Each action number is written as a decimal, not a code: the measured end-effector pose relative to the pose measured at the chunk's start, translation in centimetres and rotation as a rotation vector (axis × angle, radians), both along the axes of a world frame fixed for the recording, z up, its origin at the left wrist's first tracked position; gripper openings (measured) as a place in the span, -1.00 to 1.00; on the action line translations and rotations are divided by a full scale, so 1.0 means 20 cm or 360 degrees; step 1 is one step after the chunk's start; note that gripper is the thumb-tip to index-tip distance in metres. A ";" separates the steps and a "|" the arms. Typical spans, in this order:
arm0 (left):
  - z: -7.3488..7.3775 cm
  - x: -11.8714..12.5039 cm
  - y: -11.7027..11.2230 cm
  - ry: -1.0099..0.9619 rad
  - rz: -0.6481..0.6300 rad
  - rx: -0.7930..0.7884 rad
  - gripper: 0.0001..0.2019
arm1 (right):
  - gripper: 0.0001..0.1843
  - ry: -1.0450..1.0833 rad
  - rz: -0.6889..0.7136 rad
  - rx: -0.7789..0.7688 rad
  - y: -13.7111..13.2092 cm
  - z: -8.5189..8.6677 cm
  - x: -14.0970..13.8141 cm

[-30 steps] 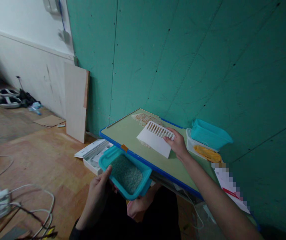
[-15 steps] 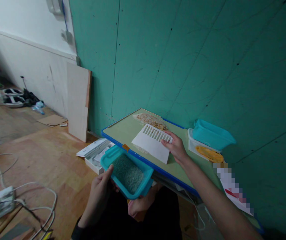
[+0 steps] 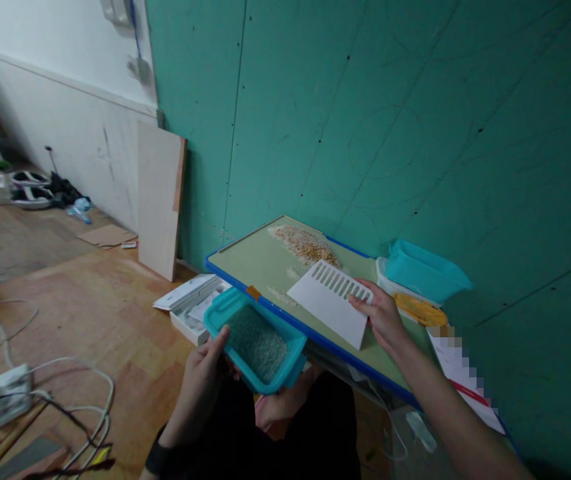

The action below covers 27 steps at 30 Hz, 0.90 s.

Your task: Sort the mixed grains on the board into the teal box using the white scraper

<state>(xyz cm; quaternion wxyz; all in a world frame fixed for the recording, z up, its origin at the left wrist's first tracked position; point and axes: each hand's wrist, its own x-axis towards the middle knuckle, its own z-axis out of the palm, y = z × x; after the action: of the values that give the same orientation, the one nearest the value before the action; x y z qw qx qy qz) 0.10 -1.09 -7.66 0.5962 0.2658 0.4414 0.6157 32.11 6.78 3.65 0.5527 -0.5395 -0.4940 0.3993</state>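
Note:
My left hand [image 3: 202,383] grips the near-left rim of a turquoise plastic tub [image 3: 296,341], its thumb over the edge. Pale rice-like grains [image 3: 260,343] cover the tub's bottom, and the tub is below the table's front edge. A stiff white sheet with a row of slots [image 3: 328,310] is pinched at its right end by my right hand [image 3: 385,319]. The sheet is tilted low over the green tabletop [image 3: 245,260]; whether it touches is unclear. Beyond it lies a mixed heap of brown, yellow and whitish grains [image 3: 305,243], with a thin pale scatter [image 3: 282,295] near the front edge.
At the table's right stand another turquoise tub [image 3: 425,270], a yellow-orange object [image 3: 420,309] and papers [image 3: 465,380]. An opened white box [image 3: 190,327] sits on the floor behind the held tub. A board [image 3: 160,200] leans on the wall; cables and a power strip [image 3: 8,397] lie left.
My right hand has drawn the slotted sheet rightward and toward me, away from the heap, uncovering more of the pale scatter. The left hand and tub have hardly moved.

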 end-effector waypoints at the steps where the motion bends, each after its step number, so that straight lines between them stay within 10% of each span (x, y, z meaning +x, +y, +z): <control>1: 0.00 0.00 0.00 -0.0007 -0.0001 0.0001 -0.44 | -0.30 0.0016 0.0016 -0.0001 0.00 0.00 -0.02; 13: 0.00 -0.01 0.00 0.0045 -0.0014 0.0028 -0.41 | -0.26 0.0146 0.0046 0.0004 -0.04 0.08 -0.13; 27: 0.00 0.00 -0.01 0.0046 -0.0020 0.0010 -0.42 | -0.35 -0.0025 0.0178 0.0112 0.20 -0.01 -0.24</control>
<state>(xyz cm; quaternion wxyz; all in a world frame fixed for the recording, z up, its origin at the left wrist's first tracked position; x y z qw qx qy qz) 0.00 -1.22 -7.73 0.5928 0.2794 0.4463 0.6094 27.25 10.69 3.51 0.5443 -0.4943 -0.5415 0.4077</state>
